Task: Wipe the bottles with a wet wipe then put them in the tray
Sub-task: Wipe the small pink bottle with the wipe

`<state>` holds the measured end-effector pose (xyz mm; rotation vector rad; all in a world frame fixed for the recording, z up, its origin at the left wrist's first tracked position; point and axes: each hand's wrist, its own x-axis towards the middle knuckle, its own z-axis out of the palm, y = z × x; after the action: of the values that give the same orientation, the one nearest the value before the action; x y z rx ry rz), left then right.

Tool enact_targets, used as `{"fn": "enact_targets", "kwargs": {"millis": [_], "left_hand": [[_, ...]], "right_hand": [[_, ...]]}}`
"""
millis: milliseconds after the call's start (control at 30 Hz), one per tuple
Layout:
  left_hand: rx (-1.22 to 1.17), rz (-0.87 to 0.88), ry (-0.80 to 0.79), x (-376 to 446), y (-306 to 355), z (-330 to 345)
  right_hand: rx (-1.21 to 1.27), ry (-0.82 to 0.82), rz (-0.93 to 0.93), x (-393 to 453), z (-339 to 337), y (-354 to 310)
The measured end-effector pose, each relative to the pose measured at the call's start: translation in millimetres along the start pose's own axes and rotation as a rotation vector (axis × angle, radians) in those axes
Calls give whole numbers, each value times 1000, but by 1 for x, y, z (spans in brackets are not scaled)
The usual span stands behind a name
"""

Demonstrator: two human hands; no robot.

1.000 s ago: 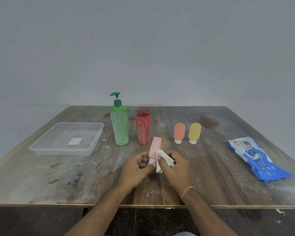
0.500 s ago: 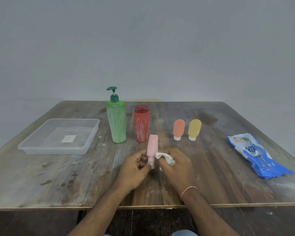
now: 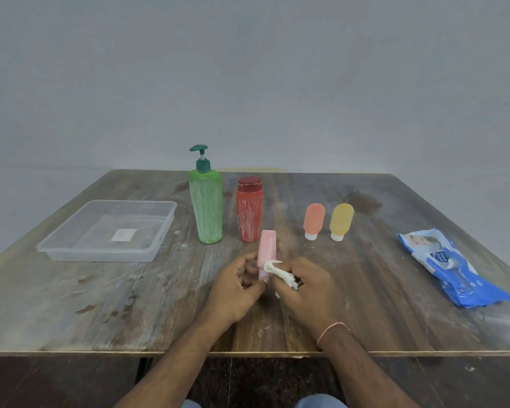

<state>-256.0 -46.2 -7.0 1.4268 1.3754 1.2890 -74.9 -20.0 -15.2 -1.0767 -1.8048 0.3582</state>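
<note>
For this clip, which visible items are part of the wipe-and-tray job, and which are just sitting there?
Part of the job:
pink bottle, held by the left hand
wet wipe, held by the right hand
green pump bottle
red bottle
orange bottle
yellow bottle
clear tray

Lying about:
blue wipes pack

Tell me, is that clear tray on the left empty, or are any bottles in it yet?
No bottles in it. Through the clear tray only a small pale label shows on its floor; the pink bottle is in the left hand.
</note>
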Motion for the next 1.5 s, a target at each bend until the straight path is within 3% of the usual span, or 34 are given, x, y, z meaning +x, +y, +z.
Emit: {"fn": "enact_targets", "kwargs": {"millis": [233, 400, 567, 700, 867, 1000, 1167, 1333, 1500], "left_hand": [[95, 16, -46, 2, -3, 1], [21, -8, 16, 2, -4, 1], [77, 18, -1, 0, -2, 1], [43, -11, 34, 2, -3, 2], [132, 32, -6, -1, -3, 2], [84, 19, 36, -1, -2, 4], [141, 57, 24, -4, -1, 3], [81, 60, 56, -4, -1, 7], [143, 58, 7, -4, -2, 4]], "right_hand": [[-46, -43, -105, -2, 1, -4], [-80, 62, 3, -1, 0, -4], [-57, -48, -123, -3, 1, -4], [-111, 78, -7, -1, 0, 0], [-76, -47, -162, -6, 2, -3], [-109, 77, -96, -4, 2, -1], [-99, 9, -205, -6, 6, -3], [-174, 156, -138, -4, 5, -1], [-85, 44, -172, -6, 6, 1]]}}
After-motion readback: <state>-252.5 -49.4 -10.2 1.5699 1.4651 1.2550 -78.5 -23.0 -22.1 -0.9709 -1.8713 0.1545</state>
